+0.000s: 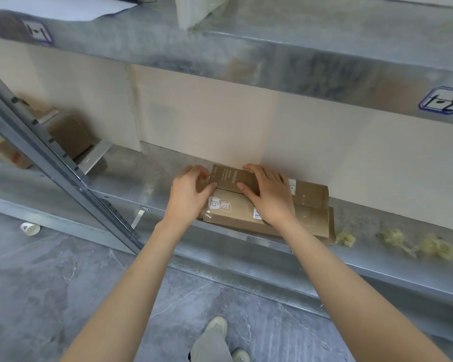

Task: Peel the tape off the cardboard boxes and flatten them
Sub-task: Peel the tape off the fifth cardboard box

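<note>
KEMAI box point(233, 178): a small brown carton lying lengthwise on the lower metal shelf point(147, 173), close to the back wall, resting against and partly on a taped box point(233, 214) with a printed logo. Left hand point(191, 189): fingers curled over the carton's left end, thumb at its front edge, gripping it. Right hand point(270, 194): laid across the carton's right part, fingertips over the far edge, thumb on the near edge, grasping it. Both forearms extend forward and down, bare. A third box point(311, 194) lies just right. Crumpled tape wads point(392, 237) lie further right on the shelf. A paper cup point(30, 228) lies on the floor point(63, 283).
</note>
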`<state>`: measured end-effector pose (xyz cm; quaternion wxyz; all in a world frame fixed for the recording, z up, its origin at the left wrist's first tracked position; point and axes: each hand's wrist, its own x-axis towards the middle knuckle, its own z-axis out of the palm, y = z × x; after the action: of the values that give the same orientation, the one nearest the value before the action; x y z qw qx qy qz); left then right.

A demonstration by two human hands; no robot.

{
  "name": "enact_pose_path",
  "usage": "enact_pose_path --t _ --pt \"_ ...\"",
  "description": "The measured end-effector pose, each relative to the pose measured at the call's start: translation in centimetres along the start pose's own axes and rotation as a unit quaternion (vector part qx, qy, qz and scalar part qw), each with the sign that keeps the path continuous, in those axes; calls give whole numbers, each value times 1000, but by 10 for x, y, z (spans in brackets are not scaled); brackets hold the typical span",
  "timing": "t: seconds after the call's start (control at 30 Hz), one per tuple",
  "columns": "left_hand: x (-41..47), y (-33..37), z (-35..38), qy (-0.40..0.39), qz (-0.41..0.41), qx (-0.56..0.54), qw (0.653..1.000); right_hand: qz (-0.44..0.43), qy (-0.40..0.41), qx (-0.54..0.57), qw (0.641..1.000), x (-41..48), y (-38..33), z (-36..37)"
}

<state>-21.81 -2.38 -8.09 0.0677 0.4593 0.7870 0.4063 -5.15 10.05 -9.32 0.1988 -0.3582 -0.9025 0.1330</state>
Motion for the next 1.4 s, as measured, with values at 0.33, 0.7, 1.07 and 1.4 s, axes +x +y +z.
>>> enact_pose_path --t 0.33,0.7,1.07,1.4 --pt "-1 -9 -13 -8 13 31 999 10 -19 18 1000 4 2 -2" --pt "-2 2 -24 29 -45 -129 990 13 -19 12 1000 3 1 -2" --pt "9 -2 0 61 -108 -273 954 8 -10 9 1000 2 0 -1" --pt "8 -12 -4 -60 -55 -63 995 13 -18 15 1000 5 2 0"
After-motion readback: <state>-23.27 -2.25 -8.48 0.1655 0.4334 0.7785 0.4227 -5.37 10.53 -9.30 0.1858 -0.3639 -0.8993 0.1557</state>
